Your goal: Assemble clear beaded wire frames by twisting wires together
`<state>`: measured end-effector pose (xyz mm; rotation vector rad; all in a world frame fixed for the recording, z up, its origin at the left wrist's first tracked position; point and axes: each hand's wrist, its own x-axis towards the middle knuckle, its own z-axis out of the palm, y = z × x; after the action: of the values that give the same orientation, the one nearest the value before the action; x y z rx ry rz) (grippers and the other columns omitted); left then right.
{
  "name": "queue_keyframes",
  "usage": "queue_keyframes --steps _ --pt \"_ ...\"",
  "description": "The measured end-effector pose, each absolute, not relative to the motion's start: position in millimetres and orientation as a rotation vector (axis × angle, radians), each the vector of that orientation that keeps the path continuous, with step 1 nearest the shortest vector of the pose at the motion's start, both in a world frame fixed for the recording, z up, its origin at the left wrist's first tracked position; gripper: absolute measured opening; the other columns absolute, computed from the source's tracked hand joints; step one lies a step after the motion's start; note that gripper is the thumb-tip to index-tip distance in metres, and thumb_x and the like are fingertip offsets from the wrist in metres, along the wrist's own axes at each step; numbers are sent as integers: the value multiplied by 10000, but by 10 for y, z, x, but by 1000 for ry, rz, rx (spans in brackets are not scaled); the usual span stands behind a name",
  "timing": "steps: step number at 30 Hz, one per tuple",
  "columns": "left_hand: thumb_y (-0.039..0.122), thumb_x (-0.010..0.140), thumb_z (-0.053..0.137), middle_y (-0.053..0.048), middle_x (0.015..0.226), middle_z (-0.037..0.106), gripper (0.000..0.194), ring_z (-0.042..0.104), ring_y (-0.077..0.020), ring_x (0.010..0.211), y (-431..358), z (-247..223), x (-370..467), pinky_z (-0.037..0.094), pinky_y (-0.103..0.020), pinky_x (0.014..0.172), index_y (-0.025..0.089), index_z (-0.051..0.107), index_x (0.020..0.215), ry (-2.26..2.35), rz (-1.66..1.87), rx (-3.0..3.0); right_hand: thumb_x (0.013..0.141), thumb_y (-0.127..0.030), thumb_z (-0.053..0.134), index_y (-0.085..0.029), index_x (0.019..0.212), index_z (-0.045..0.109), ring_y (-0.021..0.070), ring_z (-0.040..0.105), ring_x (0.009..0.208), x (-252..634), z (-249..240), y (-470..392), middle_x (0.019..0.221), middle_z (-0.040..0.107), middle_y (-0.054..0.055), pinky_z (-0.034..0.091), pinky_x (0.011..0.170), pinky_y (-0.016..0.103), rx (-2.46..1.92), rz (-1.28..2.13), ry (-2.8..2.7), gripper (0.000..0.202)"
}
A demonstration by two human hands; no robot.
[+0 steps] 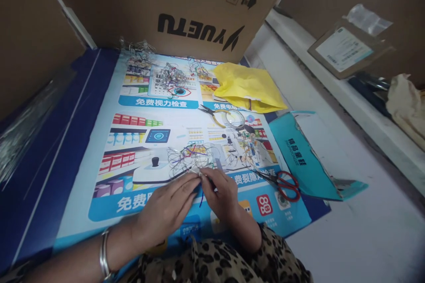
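Note:
A loose bundle of thin wires (191,157), silvery with some purple and green strands, lies on the printed poster sheet just beyond my fingertips. My left hand (168,205), with a silver bangle at its wrist, pinches one end of the bundle. Against it, my right hand (219,191) has thumb and fingers closed at the same end. The exact spot they grip is hidden between the fingertips. Right of my hands lie red-handled scissors (288,185), and farther off are pliers (214,116) with yellow handles. Beside the pliers sits a coil of clear line or tape (235,119).
More tangled wire (171,76) lies at the back of the poster sheet (79,177). A yellow bag (250,86) and a torn teal cardboard piece (302,154) are on the right. A big cardboard box (133,0) stands behind. Clear plastic (26,137) lies at left.

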<state>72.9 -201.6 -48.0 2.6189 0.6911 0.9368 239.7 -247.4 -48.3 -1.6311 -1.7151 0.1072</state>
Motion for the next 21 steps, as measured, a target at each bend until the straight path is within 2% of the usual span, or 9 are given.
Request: queue_keyframes --steps 5,8,13,18,21 --pt "139 872 468 -140 1132 638 308 600 -202 1075 -2017 -486 724 549 -324 885 103 511 1175 682 948 2631 873 -166 469 -184 1053 613 165 664 746 2381 -463 -2504 815 709 63 516 689 261 -1707 131 -1775 231" --pt "119 865 460 -139 1120 641 308 602 -198 1067 -2013 -478 728 549 -318 882 98 518 1167 674 947 2639 873 -148 429 -157 1162 577 179 655 697 2364 -460 -2507 794 706 80 508 631 276 -1744 58 -1856 325" --pt "117 859 448 -148 1108 646 301 618 -202 1028 -2023 -476 742 563 -311 841 82 537 1144 682 913 2691 792 -107 415 -47 1325 424 178 580 507 2303 -464 -2522 645 661 77 438 467 275 -1881 -41 -2081 536" --pt "103 850 431 -139 1087 662 301 634 -202 995 -2054 -461 750 568 -294 799 84 552 1125 675 915 2738 693 -92 433 12 1396 233 215 580 470 2242 -418 -2541 654 674 91 415 406 298 -2057 -20 -2161 738" --pt "102 850 416 -138 1074 669 295 648 -202 965 -2063 -438 752 575 -287 764 82 562 1105 646 909 2754 687 -97 435 45 1394 179 223 591 455 2232 -395 -2533 643 682 98 414 400 298 -2146 61 -2106 765"
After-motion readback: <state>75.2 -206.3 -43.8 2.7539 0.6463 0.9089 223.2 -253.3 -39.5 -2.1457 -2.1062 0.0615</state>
